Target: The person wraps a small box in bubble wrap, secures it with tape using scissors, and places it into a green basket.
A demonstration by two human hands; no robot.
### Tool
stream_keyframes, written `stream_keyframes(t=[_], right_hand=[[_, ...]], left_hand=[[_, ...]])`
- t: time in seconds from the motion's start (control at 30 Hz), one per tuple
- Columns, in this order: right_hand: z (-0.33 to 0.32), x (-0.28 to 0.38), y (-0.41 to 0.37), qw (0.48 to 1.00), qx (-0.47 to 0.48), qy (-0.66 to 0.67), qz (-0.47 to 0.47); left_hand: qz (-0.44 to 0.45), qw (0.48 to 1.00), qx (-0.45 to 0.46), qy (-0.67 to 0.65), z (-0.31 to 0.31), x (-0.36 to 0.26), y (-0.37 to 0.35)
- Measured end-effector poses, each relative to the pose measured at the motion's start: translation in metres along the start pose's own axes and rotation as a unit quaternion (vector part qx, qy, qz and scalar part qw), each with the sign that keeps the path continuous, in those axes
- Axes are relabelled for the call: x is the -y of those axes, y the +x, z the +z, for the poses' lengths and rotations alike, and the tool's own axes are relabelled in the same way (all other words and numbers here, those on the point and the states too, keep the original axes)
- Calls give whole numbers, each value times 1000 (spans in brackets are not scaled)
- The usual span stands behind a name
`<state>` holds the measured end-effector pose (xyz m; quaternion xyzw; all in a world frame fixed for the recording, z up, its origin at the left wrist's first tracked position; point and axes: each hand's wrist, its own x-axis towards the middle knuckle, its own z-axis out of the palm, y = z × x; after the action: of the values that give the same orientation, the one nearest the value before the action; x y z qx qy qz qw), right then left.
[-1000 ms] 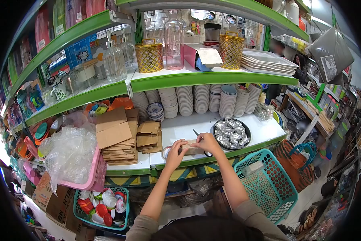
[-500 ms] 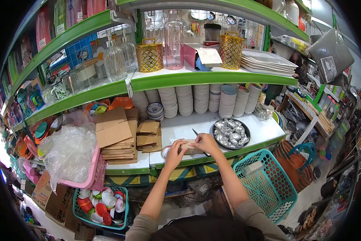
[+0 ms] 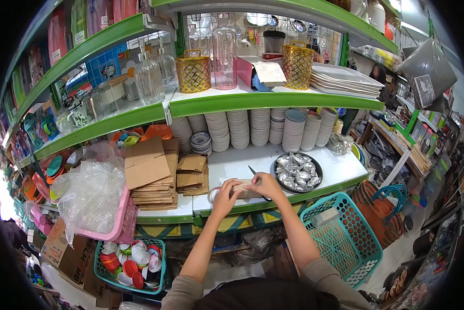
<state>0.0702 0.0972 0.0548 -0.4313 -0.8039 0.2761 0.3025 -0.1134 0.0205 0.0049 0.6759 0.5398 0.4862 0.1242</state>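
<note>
My left hand and my right hand meet over a small brown cardboard box at the shelf's front edge. Fingers of both hands are closed on its top, thumbs close together, and they cover much of it. Beside my left hand lies a roll of tape, partly hidden. A dark pointed blade, perhaps of scissors, sticks out behind my right hand. To the right stands a round black pan filled with silvery foil-like pieces.
Flattened cardboard boxes are stacked at left, beside a pink basket with bubble wrap. Stacked bowls line the back. Below stand a teal basket holding a whitish block and another basket of colourful small items.
My hands stay on the cardboard box, with almost no movement. The view has shifted very slightly. A dark shape has come in at the far left edge.
</note>
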Motion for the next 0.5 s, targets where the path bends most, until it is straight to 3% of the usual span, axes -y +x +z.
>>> stream_keyframes(t=[0.2, 0.37, 0.5], right_hand=[[1, -7, -4, 999, -13, 19, -40], [11, 7, -7, 997, -74, -32, -8], [28, -3, -2, 992, -126, 3, -8]], left_hand=[[-13, 1000, 6, -4, 0, -4, -1], [-13, 1000, 10, -1, 1, -1, -1], [-8, 1000, 0, -6, 1, 1, -2]])
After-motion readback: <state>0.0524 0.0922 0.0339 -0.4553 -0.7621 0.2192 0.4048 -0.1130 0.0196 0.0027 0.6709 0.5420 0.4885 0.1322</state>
